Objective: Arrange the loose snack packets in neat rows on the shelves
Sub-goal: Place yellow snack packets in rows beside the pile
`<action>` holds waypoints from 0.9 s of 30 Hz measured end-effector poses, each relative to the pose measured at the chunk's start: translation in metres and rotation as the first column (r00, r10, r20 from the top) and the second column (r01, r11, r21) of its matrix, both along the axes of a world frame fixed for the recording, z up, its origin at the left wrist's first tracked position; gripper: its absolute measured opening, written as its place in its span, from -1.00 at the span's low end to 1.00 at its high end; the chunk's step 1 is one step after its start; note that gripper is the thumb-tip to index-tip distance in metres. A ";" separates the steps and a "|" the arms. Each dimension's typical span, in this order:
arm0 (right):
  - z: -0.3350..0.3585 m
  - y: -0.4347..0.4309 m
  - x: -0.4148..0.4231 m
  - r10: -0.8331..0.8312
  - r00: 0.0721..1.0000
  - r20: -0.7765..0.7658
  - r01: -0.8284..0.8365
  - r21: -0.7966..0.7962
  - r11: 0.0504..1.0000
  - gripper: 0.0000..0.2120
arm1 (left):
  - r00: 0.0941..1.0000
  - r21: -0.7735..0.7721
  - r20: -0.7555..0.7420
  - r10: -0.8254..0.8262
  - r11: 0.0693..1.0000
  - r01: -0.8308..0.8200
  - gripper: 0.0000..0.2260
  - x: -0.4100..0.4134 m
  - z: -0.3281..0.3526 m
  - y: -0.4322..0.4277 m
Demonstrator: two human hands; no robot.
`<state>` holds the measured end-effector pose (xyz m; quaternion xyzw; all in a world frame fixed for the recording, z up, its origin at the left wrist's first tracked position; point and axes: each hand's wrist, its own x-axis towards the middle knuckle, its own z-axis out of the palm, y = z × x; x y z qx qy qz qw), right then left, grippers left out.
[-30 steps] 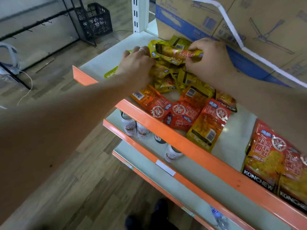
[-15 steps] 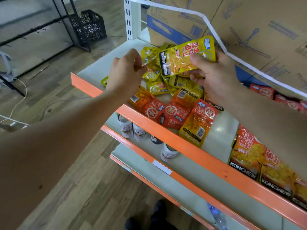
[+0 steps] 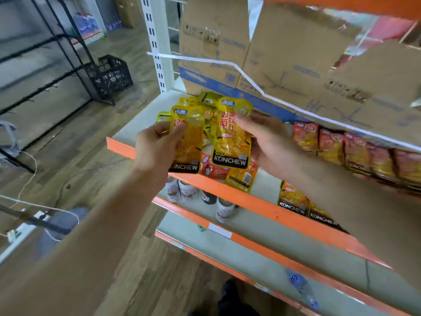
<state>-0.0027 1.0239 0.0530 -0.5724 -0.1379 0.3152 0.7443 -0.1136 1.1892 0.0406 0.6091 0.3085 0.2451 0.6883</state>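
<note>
My left hand [image 3: 157, 147] grips one yellow KONCHEW snack packet [image 3: 188, 144] upright, above the shelf's orange front edge [image 3: 227, 190]. My right hand [image 3: 266, 137] holds a second yellow packet [image 3: 232, 137] upright right beside it. Behind and below them lies a loose heap of yellow packets [image 3: 205, 103] and red-orange packets [image 3: 216, 171] on the white shelf. To the right, a row of red packets [image 3: 355, 149] stands along the back, and two orange packets [image 3: 293, 199] stand at the front edge.
Cardboard boxes [image 3: 273, 53] stand behind the shelf, with a white strap across them. The shelf below holds small bottles [image 3: 186, 192]; a plastic bottle [image 3: 300, 286] lies on the lowest one. At left are a black crate [image 3: 109, 74], a black rack and wooden floor.
Both hands lifted off the heap, each with a yellow packet. The right packet turned from sideways to upright, and the left hand now holds a packet up beside it. The view tilted upward.
</note>
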 end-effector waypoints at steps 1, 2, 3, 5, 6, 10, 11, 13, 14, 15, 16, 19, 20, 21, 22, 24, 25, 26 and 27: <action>0.002 -0.008 -0.008 -0.010 1.000 0.003 0.010 -0.013 1.000 -0.73 | 1.000 -0.022 0.005 -0.006 1.000 0.006 -0.75 -0.004 0.005 -0.007; 0.005 -0.017 -0.014 -0.020 1.000 0.005 0.020 -0.036 0.999 -0.72 | 1.000 -0.041 0.017 -0.011 0.999 0.012 -0.75 -0.008 0.009 -0.014; 0.008 -0.026 -0.020 -0.036 0.999 0.005 0.036 -0.054 0.998 -0.73 | 0.999 -0.064 0.027 -0.024 0.998 0.026 -0.76 -0.011 0.013 -0.022; 0.014 -0.047 -0.031 -0.078 0.997 -0.011 0.077 -0.065 0.995 -0.82 | 0.998 -0.124 0.042 -0.050 0.991 0.055 -0.81 -0.016 0.021 -0.041; 0.017 -0.059 -0.036 -0.091 0.996 -0.021 0.090 -0.069 0.994 -0.86 | 0.995 -0.148 0.051 -0.080 0.985 0.087 -0.84 -0.020 0.025 -0.052; 0.027 -0.112 -0.051 -0.076 0.993 -0.091 0.070 -0.063 0.996 -0.92 | 0.965 -0.202 0.068 -0.253 0.944 0.261 -0.96 -0.032 0.034 -0.094; 0.031 -0.126 -0.056 -0.075 0.993 -0.094 0.068 -0.068 0.995 -0.86 | 0.954 -0.200 0.069 -0.290 0.933 0.298 -0.94 -0.033 0.036 -0.105; 0.039 -0.153 -0.063 -0.083 0.992 -0.098 0.076 -0.081 0.994 -0.54 | 0.939 -0.188 0.082 -0.333 0.920 0.342 -0.92 -0.031 0.040 -0.127; 0.043 -0.169 -0.066 -0.093 0.992 -0.089 0.086 -0.075 0.993 -0.47 | 0.936 -0.178 0.088 -0.342 0.919 0.353 -0.89 -0.028 0.043 -0.139; 0.048 -0.185 -0.070 -0.114 0.990 -0.086 0.108 -0.075 0.991 -0.51 | 0.930 -0.161 0.093 -0.356 0.916 0.367 -0.87 -0.025 0.047 -0.152; 0.049 -0.204 -0.072 -0.137 0.989 -0.057 0.133 -0.072 0.989 -0.67 | 0.921 -0.149 0.101 -0.375 0.910 0.387 -0.88 -0.021 0.050 -0.165; 0.056 -0.260 -0.083 -0.248 0.969 -0.006 0.247 -0.041 0.968 -0.81 | 0.883 -0.098 0.119 -0.455 0.879 0.466 -0.93 -0.006 0.059 -0.208; 0.055 -0.282 -0.087 -0.271 0.962 0.019 0.272 -0.036 0.962 -0.86 | 0.861 -0.080 0.139 -0.489 0.861 0.502 -0.92 -0.004 0.062 -0.224; 0.058 -0.300 -0.094 -0.320 0.946 0.041 0.322 -0.053 0.945 -0.95 | 0.836 -0.055 0.149 -0.528 0.840 0.540 -0.91 -0.002 0.063 -0.242; 0.059 -0.321 -0.099 -0.367 0.928 0.064 0.371 -0.057 0.927 -0.95 | 0.816 -0.047 0.143 -0.560 0.820 0.571 -0.91 0.001 0.063 -0.260; 0.061 -0.362 -0.108 -0.444 0.893 0.071 0.449 -0.069 0.891 -0.90 | 0.792 -0.060 0.116 -0.600 0.792 0.608 -0.93 0.010 0.060 -0.293; 0.064 -0.382 -0.113 -0.499 0.864 0.068 0.504 -0.077 0.861 -0.84 | 0.772 -0.070 0.085 -0.630 0.769 0.636 -0.90 0.022 0.055 -0.315; 0.064 -0.402 -0.117 -0.554 0.830 0.057 0.557 -0.083 0.826 -0.79 | 0.744 -0.067 0.047 -0.667 0.741 0.668 -0.91 0.037 0.047 -0.339; 0.065 -0.422 -0.119 -0.613 0.789 0.043 0.614 -0.089 0.784 -0.76 | 0.721 -0.074 -0.025 -0.692 0.721 0.689 -0.94 0.054 0.041 -0.368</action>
